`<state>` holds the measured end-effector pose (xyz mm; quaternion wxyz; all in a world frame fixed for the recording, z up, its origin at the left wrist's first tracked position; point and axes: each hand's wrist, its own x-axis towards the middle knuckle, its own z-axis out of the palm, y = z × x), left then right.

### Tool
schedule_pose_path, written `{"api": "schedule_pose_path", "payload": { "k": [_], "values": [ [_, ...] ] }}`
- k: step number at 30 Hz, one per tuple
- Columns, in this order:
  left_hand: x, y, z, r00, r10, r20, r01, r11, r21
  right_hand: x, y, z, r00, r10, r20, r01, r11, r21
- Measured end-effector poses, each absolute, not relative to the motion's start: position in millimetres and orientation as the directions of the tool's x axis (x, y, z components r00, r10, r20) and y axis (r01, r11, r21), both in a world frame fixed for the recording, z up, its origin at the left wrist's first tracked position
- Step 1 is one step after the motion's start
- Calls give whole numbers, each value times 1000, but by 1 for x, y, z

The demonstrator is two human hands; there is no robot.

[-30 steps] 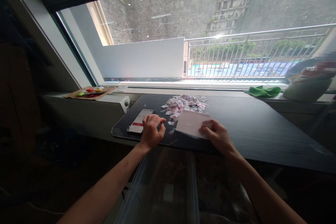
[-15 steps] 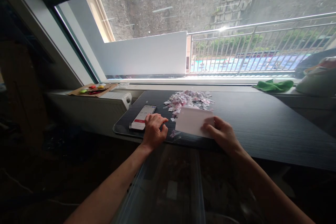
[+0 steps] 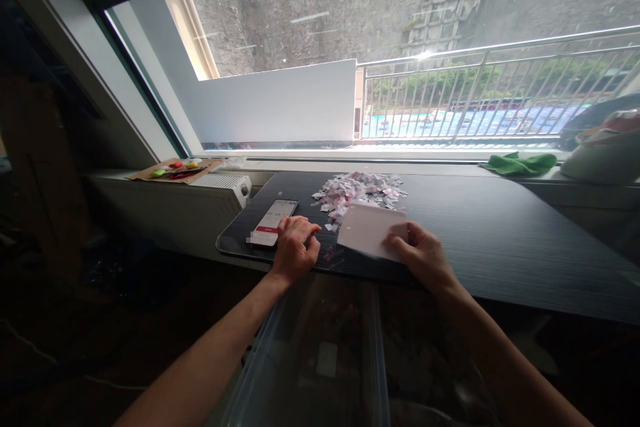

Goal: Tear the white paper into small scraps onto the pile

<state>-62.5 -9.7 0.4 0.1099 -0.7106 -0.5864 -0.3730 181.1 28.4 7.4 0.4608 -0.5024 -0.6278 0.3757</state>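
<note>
Between the thumb and fingers of my right hand (image 3: 425,253) is a pale sheet of paper (image 3: 369,230), gripped by its right edge. The sheet is tilted over the near side of a heap of torn paper scraps (image 3: 356,188). My left hand (image 3: 295,245) is palm down at the table's near edge, fingers loosely bent, thumb apart, nothing visible in it. Its fingers overlap the lower right side of a phone (image 3: 273,217) whose screen shows a timer and a red button. A few small scraps (image 3: 329,253) lie between my hands.
The dark wood-grain table (image 3: 480,233) stands against a window sill. Below its front edge is a clear plastic bin (image 3: 379,360). A radiator (image 3: 220,188) with cardboard (image 3: 145,175) and coloured items is at left. A green cloth (image 3: 520,164) lies at the back right.
The paper's left edge has shifted slightly to the right, and its tilt has changed a little. My left hand stays almost where it was beside the phone.
</note>
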Motion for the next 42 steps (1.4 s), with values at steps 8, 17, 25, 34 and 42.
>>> {"api": "schedule_pose_path", "payload": {
  "k": [8, 17, 25, 34, 42],
  "values": [
    [-62, -9, -1, 22, 755, 656, 915, -280, 291, 180, 33, 4, -133, 981, 143, 293, 177, -939],
    [-62, -8, -1, 15, 756, 654, 917, -272, 293, 185, 38, 4, -172, 977, 125, 218, 161, -962],
    [-63, -7, -2, 17, 752, 659, 910, -285, 302, 191, 46, 3, -147, 989, 35, 375, 89, -923],
    [-63, -7, -4, 29, 739, 673, 907, -302, 293, 182, 42, 13, -155, 985, -70, 304, -20, -953],
    [-64, -6, -4, 37, 737, 675, 905, -312, 291, 179, 37, 16, -201, 974, -101, 249, -49, -967]
  ]
}}
